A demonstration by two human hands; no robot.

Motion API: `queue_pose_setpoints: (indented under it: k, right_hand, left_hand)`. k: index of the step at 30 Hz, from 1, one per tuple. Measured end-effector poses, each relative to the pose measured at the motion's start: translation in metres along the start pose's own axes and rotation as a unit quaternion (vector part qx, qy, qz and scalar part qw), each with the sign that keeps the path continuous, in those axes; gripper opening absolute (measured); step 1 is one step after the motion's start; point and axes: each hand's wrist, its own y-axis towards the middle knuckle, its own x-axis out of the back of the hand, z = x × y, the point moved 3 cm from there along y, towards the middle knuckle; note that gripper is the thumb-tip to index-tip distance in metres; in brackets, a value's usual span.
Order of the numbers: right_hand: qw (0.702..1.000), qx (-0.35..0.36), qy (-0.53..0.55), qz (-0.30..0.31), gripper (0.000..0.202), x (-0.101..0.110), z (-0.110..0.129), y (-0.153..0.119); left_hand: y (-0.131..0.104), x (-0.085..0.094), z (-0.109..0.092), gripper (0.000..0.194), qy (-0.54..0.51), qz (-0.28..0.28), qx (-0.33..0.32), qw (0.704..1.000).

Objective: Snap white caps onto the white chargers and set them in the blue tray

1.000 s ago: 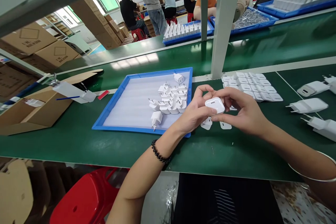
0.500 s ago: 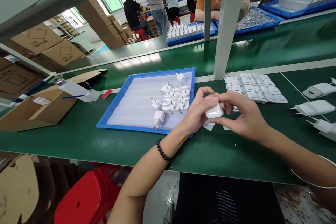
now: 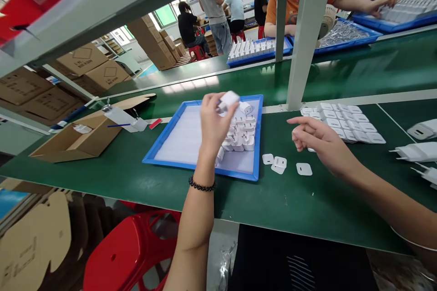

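Pinched white charger (image 3: 230, 97) in left hand (image 3: 215, 120), tilted up rightward above blue tray (image 3: 162, 132), near far rim; curled right hand (image 3: 317, 139) loosely, apart.

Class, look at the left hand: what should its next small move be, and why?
Probably lower the white charger into the blue tray, beside the clustered chargers: the left hand holds it up, apparently over the tray, where similar white ones already sit.
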Motion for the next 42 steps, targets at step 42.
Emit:
queue_pose_setpoints:
  k: [42]
  right_hand:
    - [0.813,-0.097,-0.574,-0.031,0.049,0.162,0.011,-0.05]
  left_hand:
    - [-0.076,-0.068,-0.037,0.022,0.334,0.513,-0.251,0.75]
